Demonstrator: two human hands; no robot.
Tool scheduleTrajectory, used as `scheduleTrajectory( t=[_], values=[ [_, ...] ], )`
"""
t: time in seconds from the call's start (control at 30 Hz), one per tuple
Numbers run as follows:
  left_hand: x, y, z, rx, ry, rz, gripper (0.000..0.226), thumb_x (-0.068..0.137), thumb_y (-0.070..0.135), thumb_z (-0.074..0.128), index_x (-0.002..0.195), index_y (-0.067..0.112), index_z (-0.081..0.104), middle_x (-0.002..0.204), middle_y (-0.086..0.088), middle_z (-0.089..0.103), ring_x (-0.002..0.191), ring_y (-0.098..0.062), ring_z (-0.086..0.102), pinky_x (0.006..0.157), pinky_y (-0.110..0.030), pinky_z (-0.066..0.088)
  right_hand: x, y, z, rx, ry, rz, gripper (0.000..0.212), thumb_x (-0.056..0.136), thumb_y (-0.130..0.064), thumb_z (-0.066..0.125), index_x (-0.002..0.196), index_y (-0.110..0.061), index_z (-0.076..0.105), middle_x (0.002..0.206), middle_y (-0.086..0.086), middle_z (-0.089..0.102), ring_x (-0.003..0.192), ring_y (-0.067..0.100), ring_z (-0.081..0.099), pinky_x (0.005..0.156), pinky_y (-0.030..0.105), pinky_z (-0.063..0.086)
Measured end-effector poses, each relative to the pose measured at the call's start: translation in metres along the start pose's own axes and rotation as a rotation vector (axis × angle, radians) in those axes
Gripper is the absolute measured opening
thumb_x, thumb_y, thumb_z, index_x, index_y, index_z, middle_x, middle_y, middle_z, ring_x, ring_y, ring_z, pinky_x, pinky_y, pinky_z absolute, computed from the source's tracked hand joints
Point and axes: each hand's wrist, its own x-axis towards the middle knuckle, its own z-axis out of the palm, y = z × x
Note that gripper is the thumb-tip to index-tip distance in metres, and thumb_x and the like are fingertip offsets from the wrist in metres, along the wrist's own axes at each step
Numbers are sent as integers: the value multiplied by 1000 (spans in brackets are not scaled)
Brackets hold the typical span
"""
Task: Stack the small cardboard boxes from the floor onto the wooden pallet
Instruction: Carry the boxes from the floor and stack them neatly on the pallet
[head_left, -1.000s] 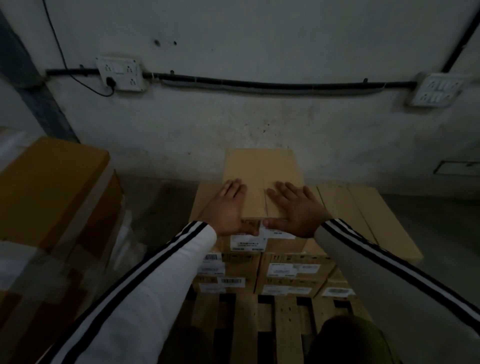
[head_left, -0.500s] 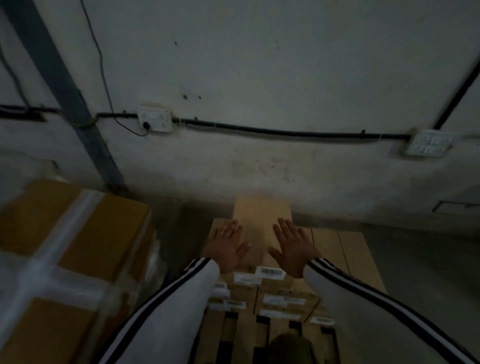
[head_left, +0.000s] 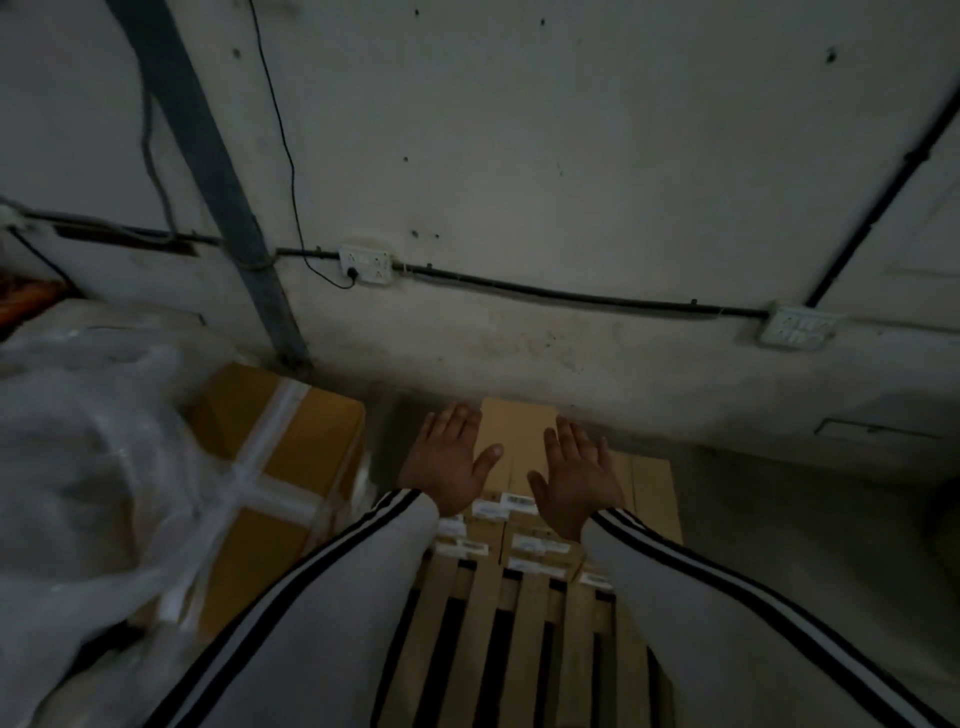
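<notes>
At the bottom centre of the frame, your wooden pallet shows bare slats nearest you, so I judge there is room left to fill. Just beyond them the small cardboard boxes sit stacked in labelled layers, with a top box lying on them at mid-frame. Your left hand and right hand hover on either side of that top box, fingers straight and spread, thumbs pointing inward, gripping nothing. Whether they touch the cardboard cannot be told. No loose boxes on the floor are in view, so how many remain is unknown. Left of centre stands a large taped carton.
</notes>
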Motion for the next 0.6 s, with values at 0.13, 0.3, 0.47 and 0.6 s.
scheduleTrajectory(
  t=[0.13,0.3,0.47,0.6],
  values=[
    [-54,48,-3,18,73,-31,113,76,78,-26,162,11,6,170,-7,0,156,-23,-2,126,-43,-2,-53,27,4,-41,-7,-41,77,102,-58,17,160,-14,-8,166,8,-23,154,27,-18,123,56,-7],
    [-121,119,38,76,109,-87,115,72,74,-32,161,11,6,170,-8,2,156,-23,-1,126,-44,-2,-119,69,45,-48,1,-100,78,101,-60,13,160,-13,-8,166,9,-22,154,29,-17,123,57,-4],
    [-201,198,109,99,116,-266,99,87,71,-14,161,11,10,170,-9,1,156,-24,0,126,-46,0,-188,105,101,-63,43,-202,76,103,-56,14,160,-11,-8,167,11,-18,154,30,-15,122,57,-6],
    [-304,247,143,63,17,-466,78,101,63,12,162,14,5,170,-6,-3,156,-23,-4,126,-46,-1,-276,105,142,-97,-75,-375,76,102,-56,13,161,-12,-7,168,11,-16,155,29,-13,122,57,-8]
  ],
)
